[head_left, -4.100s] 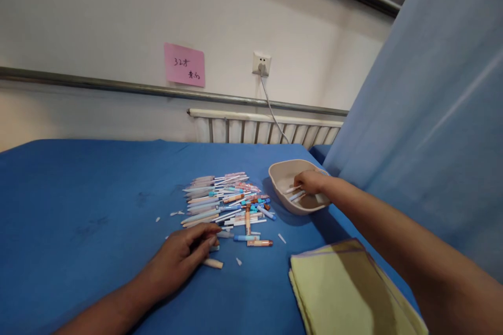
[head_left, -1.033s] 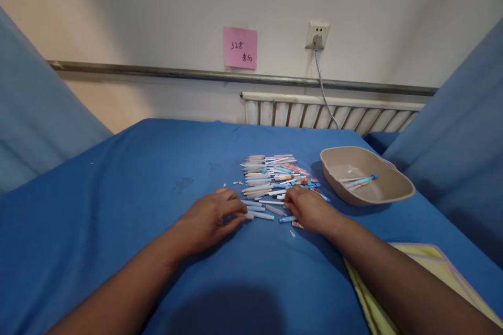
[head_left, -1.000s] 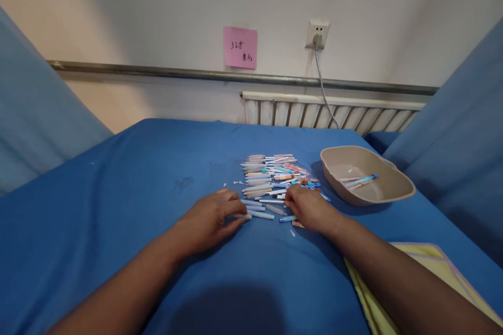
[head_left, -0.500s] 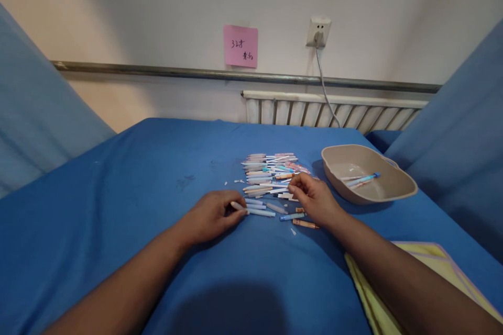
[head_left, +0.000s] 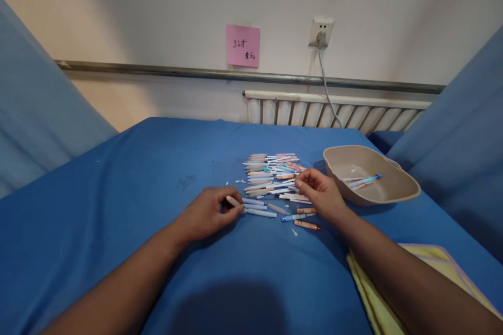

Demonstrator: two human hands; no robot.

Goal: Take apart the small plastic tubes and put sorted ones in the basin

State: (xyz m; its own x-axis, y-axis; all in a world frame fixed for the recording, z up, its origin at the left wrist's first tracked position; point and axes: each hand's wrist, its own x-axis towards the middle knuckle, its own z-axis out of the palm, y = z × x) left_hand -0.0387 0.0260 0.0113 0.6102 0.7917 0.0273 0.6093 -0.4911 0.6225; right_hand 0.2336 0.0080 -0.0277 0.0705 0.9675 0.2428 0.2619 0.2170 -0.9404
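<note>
My left hand (head_left: 210, 214) is closed on a pale pen barrel (head_left: 233, 200), held tilted between thumb and fingers. Just right of its fingertips lie several light blue and white pen barrels (head_left: 259, 212). My right hand (head_left: 322, 193) is closed in a pinch at the right edge of a pile of pen parts (head_left: 261, 174). Whatever is between its fingertips is hidden or too small to make out. Under and below it are white refills (head_left: 293, 197), a blue printed pen piece (head_left: 293, 217) and an orange printed one (head_left: 307, 225).
A beige basin (head_left: 393, 188) with a few pens inside stands at the right. A folded yellow cloth (head_left: 365, 288) lies under my right forearm. Small white bits (head_left: 295, 232) are scattered on the blue sheet (head_left: 118, 193). Behind are a radiator (head_left: 291, 111) and a metal rail (head_left: 176, 70).
The pen barrel in my left hand has shifted slightly left and tilts more upward. My right hand has moved a little to the right, uncovering more of the white refills.
</note>
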